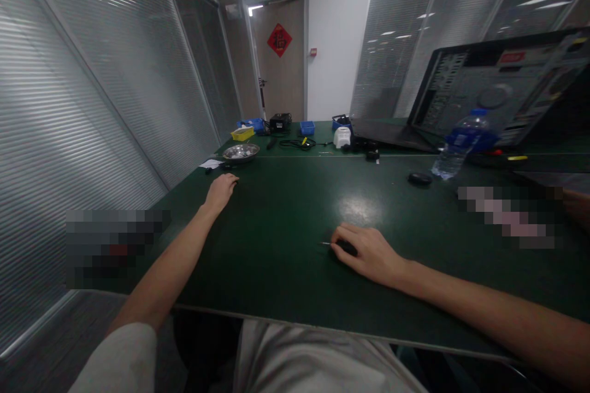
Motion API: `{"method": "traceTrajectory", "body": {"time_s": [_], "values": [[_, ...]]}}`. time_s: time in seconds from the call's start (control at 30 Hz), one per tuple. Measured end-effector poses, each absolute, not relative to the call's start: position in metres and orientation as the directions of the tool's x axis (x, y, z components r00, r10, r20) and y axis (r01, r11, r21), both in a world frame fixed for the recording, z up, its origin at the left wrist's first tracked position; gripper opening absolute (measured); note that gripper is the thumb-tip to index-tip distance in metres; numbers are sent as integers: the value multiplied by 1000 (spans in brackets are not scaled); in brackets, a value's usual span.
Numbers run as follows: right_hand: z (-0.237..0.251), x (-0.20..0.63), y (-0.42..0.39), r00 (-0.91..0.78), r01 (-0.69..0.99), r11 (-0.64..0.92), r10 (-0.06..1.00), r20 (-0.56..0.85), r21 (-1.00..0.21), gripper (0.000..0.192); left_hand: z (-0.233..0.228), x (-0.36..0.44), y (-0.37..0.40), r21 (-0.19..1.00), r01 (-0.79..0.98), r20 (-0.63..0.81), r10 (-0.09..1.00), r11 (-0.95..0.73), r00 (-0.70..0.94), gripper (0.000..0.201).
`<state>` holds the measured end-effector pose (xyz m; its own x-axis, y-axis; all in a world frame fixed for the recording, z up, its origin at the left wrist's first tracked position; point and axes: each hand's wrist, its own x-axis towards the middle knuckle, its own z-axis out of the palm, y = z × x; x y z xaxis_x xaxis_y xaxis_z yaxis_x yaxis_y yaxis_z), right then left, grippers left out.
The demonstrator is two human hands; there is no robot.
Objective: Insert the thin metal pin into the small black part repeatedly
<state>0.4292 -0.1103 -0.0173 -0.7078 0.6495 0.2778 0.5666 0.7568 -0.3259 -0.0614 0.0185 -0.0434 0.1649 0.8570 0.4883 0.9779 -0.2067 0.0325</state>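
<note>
My right hand rests on the green table, fingers closed around the black handle of a screwdriver. Its thin metal shaft points left, just above or on the tabletop. My left hand reaches forward at the left side of the table with its fingers curled together. A small dark bit shows at its fingertips, too small to name. Beyond that hand stands a round metal dish with small items inside, and a white paper lies beside the dish.
Along the back are a yellow tray, a blue bin, a black box, cables and a white device. To the right are a computer mouse, a water bottle and an open computer case. Blurred patches cover both sides.
</note>
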Motion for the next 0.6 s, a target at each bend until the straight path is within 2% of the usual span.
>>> {"method": "traceTrajectory", "body": {"time_s": [0.6], "values": [[-13, 429, -114, -687, 598, 741, 670, 281, -306, 13, -41, -61, 25, 131, 985, 490, 871, -109, 31, 29]]}}
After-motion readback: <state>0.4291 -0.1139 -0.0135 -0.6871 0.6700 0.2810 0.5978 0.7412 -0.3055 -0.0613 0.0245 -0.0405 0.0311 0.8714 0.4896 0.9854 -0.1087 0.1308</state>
